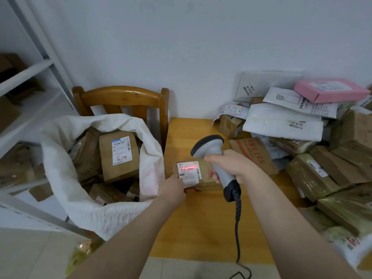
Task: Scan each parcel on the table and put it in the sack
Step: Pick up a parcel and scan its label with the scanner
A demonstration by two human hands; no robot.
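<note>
A small brown cardboard parcel [203,176] with a white label lies near the left edge of the wooden table [203,228]. My left hand [173,189] holds its near left corner. My right hand [231,164] grips a grey handheld scanner [209,147] just above the parcel, and its red line falls across the top of the label. The white sack [66,178] stands open left of the table, with several brown boxes inside.
A heap of parcels [314,137], brown boxes, white mailers and a pink box, fills the table's right side. A wooden chair [120,97] stands behind the sack. White metal shelving [30,81] with boxes lines the left. The scanner's coiled cable [238,228] hangs over the table's front.
</note>
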